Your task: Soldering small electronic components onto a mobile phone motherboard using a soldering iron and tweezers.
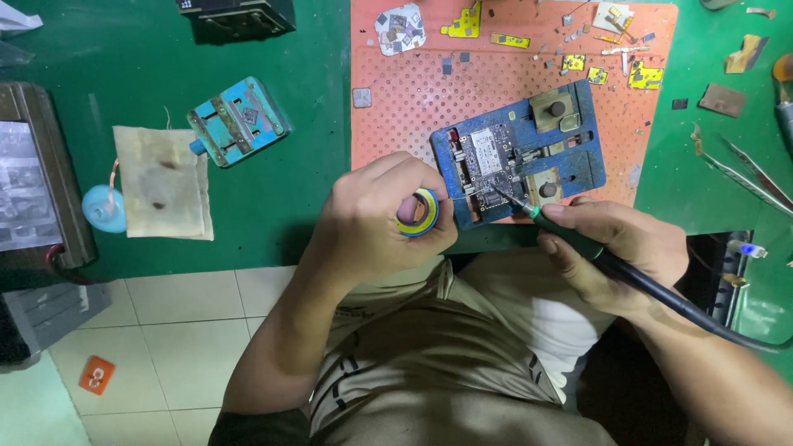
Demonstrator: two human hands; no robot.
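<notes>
Lap w/ khaki trousers (446,363) sat closest, below bench edge. Left hand (376,219) was curled tight round a small yellow-blue spool (419,212), thin wire running right toward circuit board (487,161). Right hand (615,248) pinched a soldering iron (578,241) pen-style, tip on board's lower edge. Board was clamped in blue holder (520,149) on orange perforated mat (396,99). Stained cloth (161,182) lay well left on green bench.

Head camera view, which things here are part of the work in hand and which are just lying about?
In use:
- soldering iron in the right hand
- small spool in the left hand
- circuit board clamped in the blue holder
- orange perforated mat underneath

Lying about:
- second, teal holder
- stained cloth
- tweezers
- yellow scraps and loose chips
</notes>
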